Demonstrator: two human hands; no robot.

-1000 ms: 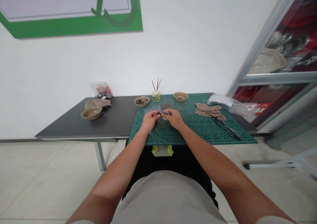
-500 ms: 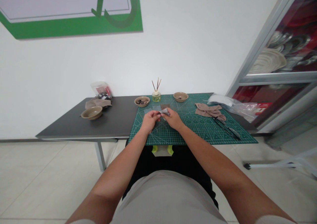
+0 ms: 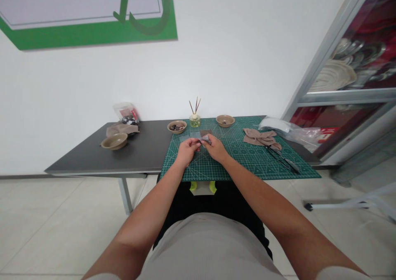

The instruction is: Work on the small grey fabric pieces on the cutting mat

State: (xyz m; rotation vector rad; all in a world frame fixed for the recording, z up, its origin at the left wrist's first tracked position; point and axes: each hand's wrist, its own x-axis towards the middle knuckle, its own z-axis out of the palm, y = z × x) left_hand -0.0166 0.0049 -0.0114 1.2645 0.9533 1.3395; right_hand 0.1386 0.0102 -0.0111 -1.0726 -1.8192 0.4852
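My left hand [image 3: 186,150] and my right hand [image 3: 215,148] meet over the green cutting mat [image 3: 247,164], fingers pinched together on a small grey piece of cloth [image 3: 204,139]. The piece is bunched between both sets of fingertips, slightly above the mat. Flat grey and brown fabric squares [image 3: 202,134] lie on the mat just beyond my hands.
A reed diffuser [image 3: 194,118] stands at the mat's far edge between two tan bowls [image 3: 177,126] [image 3: 225,120]. Beige cloth [image 3: 259,137] and black scissors [image 3: 283,159] lie to the right. A third bowl [image 3: 114,141], folded cloth and a plastic container [image 3: 126,111] sit on the dark table's left.
My hands have barely shifted; the grey piece has been worked slightly between the fingertips. Nothing else moved.
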